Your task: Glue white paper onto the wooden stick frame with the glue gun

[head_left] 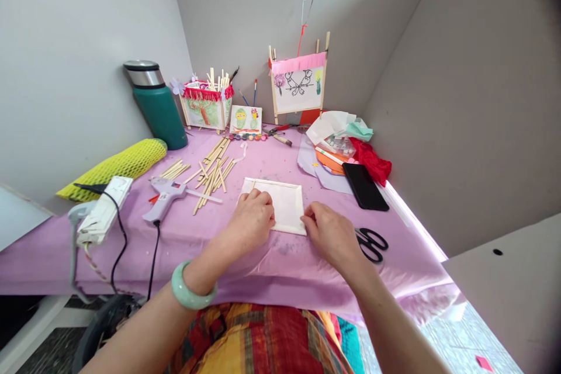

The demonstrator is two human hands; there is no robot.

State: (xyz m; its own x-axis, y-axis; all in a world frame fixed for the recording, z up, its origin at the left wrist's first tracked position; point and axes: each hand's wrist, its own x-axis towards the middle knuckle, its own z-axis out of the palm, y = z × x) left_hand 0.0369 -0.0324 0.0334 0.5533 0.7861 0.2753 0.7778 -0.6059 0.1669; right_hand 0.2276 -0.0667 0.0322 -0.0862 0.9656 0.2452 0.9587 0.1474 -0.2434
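Note:
A white rectangular panel [288,203] with a raised border of thin strips lies flat on the purple tablecloth in front of me. My left hand [254,213] rests over its left part, fingers curled together and pressing on it near the lower edge. At the lower right corner, my right hand [324,228] pinches the border between thumb and fingers. Just right of that hand lie black-handled scissors [372,244], their blades hidden beneath the hand. Loose wooden sticks [214,178] are heaped to the left, beside a lilac glue gun [169,196] with a glue stick in it.
At left stand a teal bottle [160,108], a yellow foam-net sleeve [116,169] and a white power strip [105,210] with cords. Behind are a decorated stick box [204,111] and a hanging picture frame [299,85]. A black phone [365,186] and red cloth [371,159] lie right.

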